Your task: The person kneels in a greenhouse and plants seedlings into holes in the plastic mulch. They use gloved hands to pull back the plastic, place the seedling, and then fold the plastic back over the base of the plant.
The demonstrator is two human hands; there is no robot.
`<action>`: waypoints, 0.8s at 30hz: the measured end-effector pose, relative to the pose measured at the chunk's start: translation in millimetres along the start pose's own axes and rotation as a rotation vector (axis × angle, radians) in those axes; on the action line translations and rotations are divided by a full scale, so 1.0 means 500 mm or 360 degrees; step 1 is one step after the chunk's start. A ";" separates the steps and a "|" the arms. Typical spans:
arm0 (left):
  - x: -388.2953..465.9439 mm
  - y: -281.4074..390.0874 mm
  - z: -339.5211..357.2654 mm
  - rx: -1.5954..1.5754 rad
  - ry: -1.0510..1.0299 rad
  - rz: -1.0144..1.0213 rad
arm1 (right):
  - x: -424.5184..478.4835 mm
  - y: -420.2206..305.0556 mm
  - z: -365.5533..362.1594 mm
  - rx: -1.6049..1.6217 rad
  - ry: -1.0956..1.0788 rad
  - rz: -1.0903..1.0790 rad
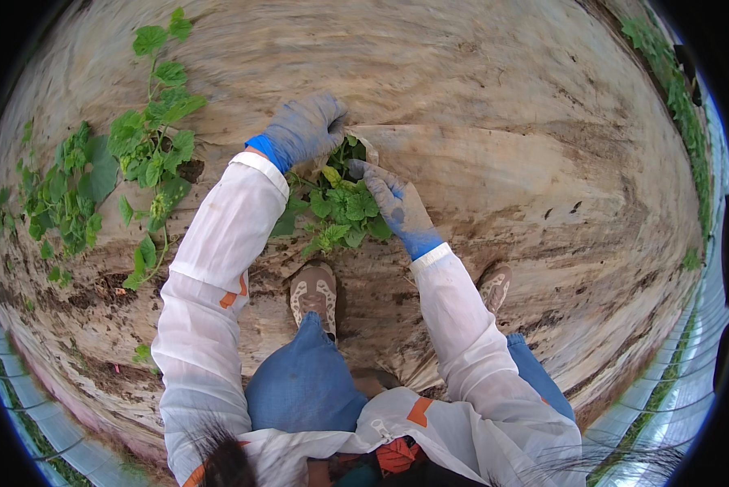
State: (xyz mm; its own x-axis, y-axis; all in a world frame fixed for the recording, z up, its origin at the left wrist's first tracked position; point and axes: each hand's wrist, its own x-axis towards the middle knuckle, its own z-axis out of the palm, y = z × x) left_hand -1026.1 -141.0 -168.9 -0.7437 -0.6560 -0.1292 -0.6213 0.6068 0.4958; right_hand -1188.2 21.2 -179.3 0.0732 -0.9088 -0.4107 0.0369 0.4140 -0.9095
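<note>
A leafy green vine plant (347, 210) comes up through a hole in the soil-smeared plastic mulch film (492, 164) before me. My left hand (306, 128), in a dirty blue glove, is curled at the far side of the hole, its fingers pinched on the film's edge. A raised fold of film stretches from there to the right. From the right, my right hand (398, 204), gloved likewise, reaches into the plant's upper part. Its fingertips are among the stems beside a yellowish leaf (331, 176); whether they grip anything is hidden.
More vines (157, 134) sprawl over the film on the left, with a denser clump (66, 189) beyond. My shoes (313, 292) stand on the film just below the plant. Green growth (674, 91) lines the far right edge, near pale plastic sheeting (714, 201).
</note>
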 end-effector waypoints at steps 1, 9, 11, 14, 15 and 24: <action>0.000 -0.001 -0.002 -0.0019 -0.0038 0.0004 | 0.010 -0.011 0.003 -0.0048 0.0016 0.0106; -0.030 0.021 0.002 -0.0201 -0.0072 -0.0057 | 0.078 -0.001 0.006 -0.0770 0.0134 0.0253; -0.041 0.029 0.003 -0.0258 -0.0132 -0.0133 | 0.077 0.003 0.017 -0.0909 0.0180 0.0194; -0.050 0.058 0.016 0.0152 0.0067 -0.0089 | 0.079 -0.003 0.037 -0.1042 0.0318 0.0065; -0.048 0.063 0.026 0.0272 0.0116 -0.0101 | 0.084 0.002 0.041 -0.1055 0.0340 0.0047; -0.045 0.053 0.034 0.0279 0.0110 -0.0224 | 0.118 0.016 0.062 -0.1147 0.0305 0.0251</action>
State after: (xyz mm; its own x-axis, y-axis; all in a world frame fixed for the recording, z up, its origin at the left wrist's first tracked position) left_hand -1029.8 -102.5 -167.3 -0.6319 -0.7651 -0.1241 -0.7554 0.5721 0.3196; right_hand -1152.4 -27.7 -208.9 -0.1529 -0.8620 -0.4833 -0.6243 0.4634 -0.6289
